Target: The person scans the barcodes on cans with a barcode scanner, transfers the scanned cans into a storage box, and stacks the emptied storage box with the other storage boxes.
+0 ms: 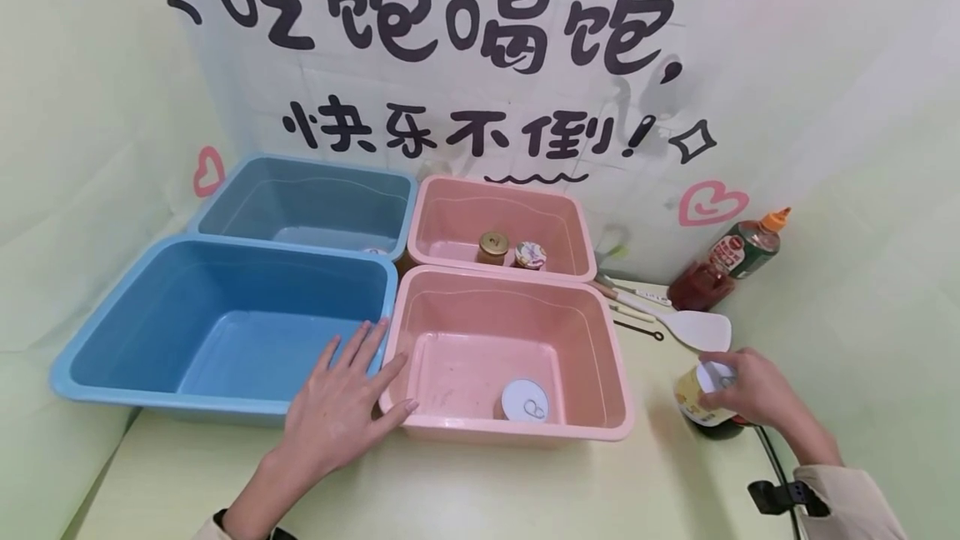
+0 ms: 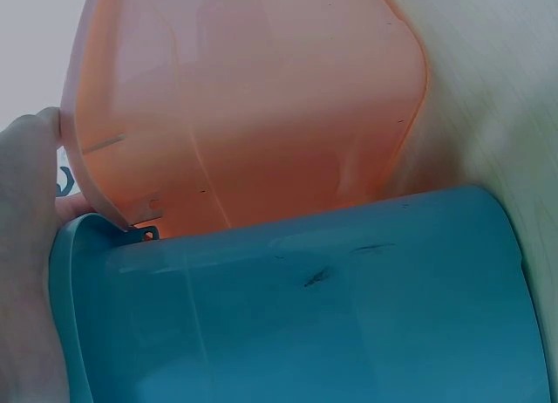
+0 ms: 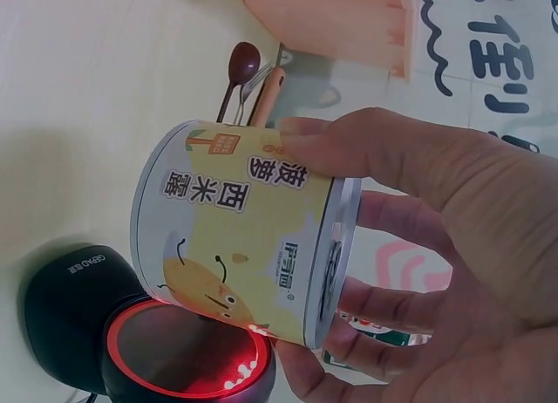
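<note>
My right hand (image 1: 756, 390) grips a pull-tab can (image 3: 235, 220) with a yellow and white label, thumb on one side and fingers on the other. The can is tilted over a black scanner (image 3: 74, 290) whose round window glows red; whether they touch, I cannot tell. My left hand (image 1: 337, 407) rests with fingers spread over the adjoining rims of the front blue tub (image 1: 172, 397) and the front pink tub (image 1: 517, 429). Inside that pink tub stands another pull-tab can (image 1: 522, 400) with a white lid.
Behind are a second blue tub (image 1: 337, 162) and a second pink tub (image 1: 502, 187), the latter holding a gold-lidded jar (image 1: 492, 247) and a flower-lidded jar (image 1: 530, 254). On the right lie a white spatula (image 1: 697, 328) and other utensils, beside sauce bottles (image 1: 742, 248) near the wall.
</note>
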A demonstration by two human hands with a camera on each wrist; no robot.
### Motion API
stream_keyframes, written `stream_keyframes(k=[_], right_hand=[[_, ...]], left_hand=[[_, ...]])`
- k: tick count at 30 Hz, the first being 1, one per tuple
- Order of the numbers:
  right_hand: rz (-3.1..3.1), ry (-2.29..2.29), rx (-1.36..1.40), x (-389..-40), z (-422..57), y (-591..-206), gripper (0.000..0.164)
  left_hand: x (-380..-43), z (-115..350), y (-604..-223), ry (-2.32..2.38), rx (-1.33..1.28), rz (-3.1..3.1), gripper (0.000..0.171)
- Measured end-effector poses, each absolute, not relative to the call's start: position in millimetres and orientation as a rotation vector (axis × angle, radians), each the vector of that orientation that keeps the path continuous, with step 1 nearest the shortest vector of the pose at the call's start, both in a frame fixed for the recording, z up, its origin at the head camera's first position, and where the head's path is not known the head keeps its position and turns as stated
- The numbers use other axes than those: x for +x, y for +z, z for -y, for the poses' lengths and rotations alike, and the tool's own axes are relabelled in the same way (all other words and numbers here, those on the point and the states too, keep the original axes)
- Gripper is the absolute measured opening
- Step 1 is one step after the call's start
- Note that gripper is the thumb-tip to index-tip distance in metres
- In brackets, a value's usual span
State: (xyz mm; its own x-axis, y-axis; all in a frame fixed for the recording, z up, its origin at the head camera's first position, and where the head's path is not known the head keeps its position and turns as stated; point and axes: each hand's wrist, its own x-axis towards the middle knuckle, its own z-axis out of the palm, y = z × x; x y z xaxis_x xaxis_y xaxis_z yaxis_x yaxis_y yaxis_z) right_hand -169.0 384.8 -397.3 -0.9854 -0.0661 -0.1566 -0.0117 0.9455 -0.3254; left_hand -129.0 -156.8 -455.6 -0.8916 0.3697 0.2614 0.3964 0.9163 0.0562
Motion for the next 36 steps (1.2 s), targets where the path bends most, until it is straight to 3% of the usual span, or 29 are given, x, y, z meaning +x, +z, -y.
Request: stream_keyframes(k=[11, 22, 29, 36], right_hand=[[-2.968, -0.445, -0.093, -170, -386, -392, 0.063], [-3.023, -0.471, -0.222, -190, -367, -326, 0.07], [-3.142, -0.485, -0.452, -226, -326, -277, 0.068], [-3.071, -0.541, -0.453, -269, -257, -245, 0.075]], left_hand=[[-127, 156, -455, -0.14, -0.576, 2.843, 0.066], [-126, 157, -455, -0.153, -0.57, 2.832, 0.065], [-125, 157, -455, -0.155, -0.568, 2.821, 0.064], [-124, 156, -453, -0.147, -0.557, 2.834, 0.065]])
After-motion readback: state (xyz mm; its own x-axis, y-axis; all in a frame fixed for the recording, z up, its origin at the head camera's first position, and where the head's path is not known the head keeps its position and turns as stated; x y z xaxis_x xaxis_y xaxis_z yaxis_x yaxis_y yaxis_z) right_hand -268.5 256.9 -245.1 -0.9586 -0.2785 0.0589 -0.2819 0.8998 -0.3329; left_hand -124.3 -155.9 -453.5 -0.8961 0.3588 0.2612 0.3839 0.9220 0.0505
